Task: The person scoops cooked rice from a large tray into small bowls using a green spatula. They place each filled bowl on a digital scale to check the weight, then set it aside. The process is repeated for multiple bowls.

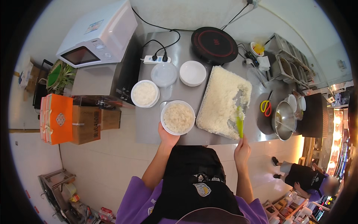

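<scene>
My left hand (168,137) grips a round white plastic bowl (193,123) of cooked rice (179,117) from its near left side. Part of a flat square-cornered plate (162,104) shows beneath that bowl. In my right hand (242,151) is a green rice paddle (239,125), its rice-covered blade over the right side of a metal tray (232,125). White rice (219,98) covers most of this tray, with a bare patch towards the right. Left of my bowl stands another rice-filled bowl (144,93). Clear round lids (164,74) and white bowls (192,73) sit farther back.
A black induction cooker (214,44) and a power strip (156,59) lie along the wall side. Scissors (266,106) and a steel mixing bowl (284,120) are at right, near steel food containers (288,67). A microwave (98,36) stands left. Another person (304,176) is at far right.
</scene>
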`<control>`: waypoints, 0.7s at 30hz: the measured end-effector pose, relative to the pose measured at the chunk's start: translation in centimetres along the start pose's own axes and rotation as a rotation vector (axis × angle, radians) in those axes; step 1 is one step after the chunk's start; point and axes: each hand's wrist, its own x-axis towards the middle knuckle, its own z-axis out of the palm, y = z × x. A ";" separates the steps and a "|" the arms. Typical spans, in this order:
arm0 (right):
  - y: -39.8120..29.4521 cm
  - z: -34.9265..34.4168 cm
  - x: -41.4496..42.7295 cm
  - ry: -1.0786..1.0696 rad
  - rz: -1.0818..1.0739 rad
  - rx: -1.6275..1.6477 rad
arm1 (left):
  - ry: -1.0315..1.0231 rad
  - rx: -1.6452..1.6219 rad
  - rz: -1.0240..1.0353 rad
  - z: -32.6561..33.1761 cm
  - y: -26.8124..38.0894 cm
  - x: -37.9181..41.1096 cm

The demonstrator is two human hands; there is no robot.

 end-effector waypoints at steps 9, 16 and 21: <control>-11.7 -5.0 -1.8 -0.034 -0.132 0.311 | -0.058 0.006 -0.123 2.8 -3.9 3.1; -11.0 -4.6 -1.4 0.011 -0.266 0.104 | -0.089 0.002 -0.202 4.4 -5.8 3.5; -12.2 -3.9 -2.7 -0.044 -0.272 -0.029 | -0.079 -0.045 -0.226 4.4 -7.1 3.8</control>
